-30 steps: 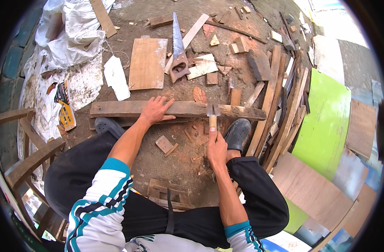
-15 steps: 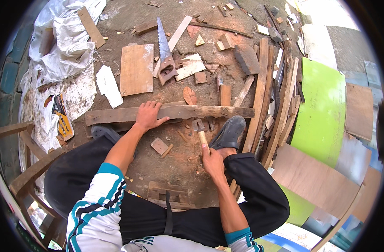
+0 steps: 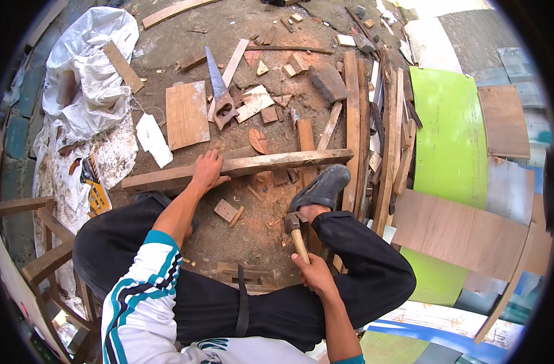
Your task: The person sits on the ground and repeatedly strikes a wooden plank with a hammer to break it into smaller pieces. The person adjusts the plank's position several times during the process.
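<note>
head: left fisheye, above | faces down | near left hand, right hand

The place looks like a rough, makeshift woodworking spot on bare, dirty ground. A handsaw lies among small wood scraps, and a hammer is in hand nearby. Long wooden strips lie bunched together beside a green board and a brown wooden sheet.

Right hand covers part of the hammer handle, left shoe is mostly hidden, top wood strip gets cut off.
</note>
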Demonstrator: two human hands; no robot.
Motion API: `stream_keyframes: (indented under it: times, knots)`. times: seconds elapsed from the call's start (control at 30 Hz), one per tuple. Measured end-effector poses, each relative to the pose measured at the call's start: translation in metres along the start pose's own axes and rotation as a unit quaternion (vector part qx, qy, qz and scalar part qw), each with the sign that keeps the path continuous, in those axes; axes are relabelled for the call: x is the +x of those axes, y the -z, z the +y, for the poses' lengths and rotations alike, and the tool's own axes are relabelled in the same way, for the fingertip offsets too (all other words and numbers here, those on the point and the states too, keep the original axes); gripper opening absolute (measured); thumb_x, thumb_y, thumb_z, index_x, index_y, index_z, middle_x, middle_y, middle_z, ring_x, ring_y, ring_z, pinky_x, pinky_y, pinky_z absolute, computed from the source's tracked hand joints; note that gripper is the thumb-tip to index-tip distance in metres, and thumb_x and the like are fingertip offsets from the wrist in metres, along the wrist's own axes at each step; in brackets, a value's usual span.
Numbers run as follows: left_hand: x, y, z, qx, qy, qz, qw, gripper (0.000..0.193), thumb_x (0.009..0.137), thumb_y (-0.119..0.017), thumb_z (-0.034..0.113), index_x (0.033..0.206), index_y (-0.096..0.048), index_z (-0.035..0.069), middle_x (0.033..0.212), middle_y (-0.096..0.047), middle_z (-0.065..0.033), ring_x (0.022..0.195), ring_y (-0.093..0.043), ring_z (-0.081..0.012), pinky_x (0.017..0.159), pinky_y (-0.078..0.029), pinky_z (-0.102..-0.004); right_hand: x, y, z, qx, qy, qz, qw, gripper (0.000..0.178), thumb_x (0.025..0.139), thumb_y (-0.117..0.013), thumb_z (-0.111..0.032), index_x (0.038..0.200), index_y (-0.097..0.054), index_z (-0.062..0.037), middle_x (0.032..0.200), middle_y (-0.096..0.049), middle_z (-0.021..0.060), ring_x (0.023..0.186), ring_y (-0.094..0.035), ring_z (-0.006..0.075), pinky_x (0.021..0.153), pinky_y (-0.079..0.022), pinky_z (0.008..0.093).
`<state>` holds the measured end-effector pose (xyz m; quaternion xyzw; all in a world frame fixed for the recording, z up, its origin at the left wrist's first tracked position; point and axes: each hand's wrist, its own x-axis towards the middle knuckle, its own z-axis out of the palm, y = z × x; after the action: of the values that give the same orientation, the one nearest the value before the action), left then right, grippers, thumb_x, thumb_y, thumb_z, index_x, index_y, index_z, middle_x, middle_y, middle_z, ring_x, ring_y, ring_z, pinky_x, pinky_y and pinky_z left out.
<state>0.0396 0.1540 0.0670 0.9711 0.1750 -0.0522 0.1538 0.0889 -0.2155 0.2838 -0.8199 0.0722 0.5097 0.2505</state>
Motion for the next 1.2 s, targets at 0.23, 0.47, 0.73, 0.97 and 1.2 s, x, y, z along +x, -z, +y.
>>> stream_keyframes:
  times: [0.23, 0.47, 0.73, 0.97, 1.2]
  knots:
    - [-0.030, -0.024, -0.004, 0.076, -0.104, 0.110, 0.986, 0.056, 0.069, -0.086, 0.035, 0.107, -0.058, 0.005, 0.120, -0.055, -0.0130, 0.116, -0.055, -0.0300, 0.090, -0.049, -0.0438, 0.005, -0.015, 0.004, 0.008, -0.009, -0.032, 0.999, 0.028, 0.093, -0.069, -0.028, 0.091, -0.059, -0.0017, 0.064, -0.051, 0.0009, 0.049, -0.047, 0.0101, 0.043, -0.038, 0.0293]
    - [-0.008, 0.010, 0.009, -0.067, 0.108, -0.222, 0.967, 0.082, 0.069, -0.087, 0.042, 0.125, -0.043, 0.002, 0.126, -0.060, -0.0218, 0.113, -0.063, -0.0386, 0.083, -0.054, -0.0505, 0.015, -0.019, 0.011, 0.012, 0.010, -0.016, 1.000, 0.028, 0.093, -0.069, -0.026, 0.093, -0.059, 0.0002, 0.065, -0.053, 0.0021, 0.051, -0.050, 0.0114, 0.045, -0.040, 0.0306]
    - [-0.029, -0.029, 0.012, 0.031, -0.019, -0.107, 0.994, 0.065, 0.068, -0.085, 0.043, 0.113, -0.059, 0.004, 0.121, -0.061, -0.0179, 0.122, -0.055, -0.0319, 0.096, -0.047, -0.0484, 0.020, -0.017, 0.024, 0.046, 0.045, 0.003, 0.998, 0.028, 0.092, -0.068, -0.026, 0.098, -0.062, 0.0010, 0.064, -0.054, 0.0030, 0.050, -0.052, 0.0130, 0.045, -0.041, 0.0327]
    - [-0.043, -0.035, -0.014, 0.070, -0.067, 0.077, 0.992, 0.033, 0.076, -0.068, 0.017, 0.107, -0.061, 0.007, 0.112, -0.058, -0.0113, 0.112, -0.055, -0.0269, 0.090, -0.042, -0.0413, 0.009, -0.009, 0.029, 0.113, 0.042, 0.029, 0.992, 0.018, 0.092, -0.069, -0.018, 0.092, -0.059, -0.0024, 0.070, -0.055, 0.0022, 0.054, -0.054, 0.0123, 0.047, -0.043, 0.0309]
    - [-0.029, 0.008, -0.033, 0.142, -0.154, 0.136, 0.968, 0.025, 0.081, -0.062, 0.017, 0.104, -0.062, 0.008, 0.106, -0.057, -0.0079, 0.106, -0.054, -0.0232, 0.090, -0.041, -0.0368, -0.018, -0.010, -0.004, 0.119, 0.083, -0.009, 0.989, 0.020, 0.091, -0.068, -0.012, 0.103, -0.057, -0.0011, 0.075, -0.054, 0.0011, 0.058, -0.054, 0.0115, 0.051, -0.044, 0.0291]
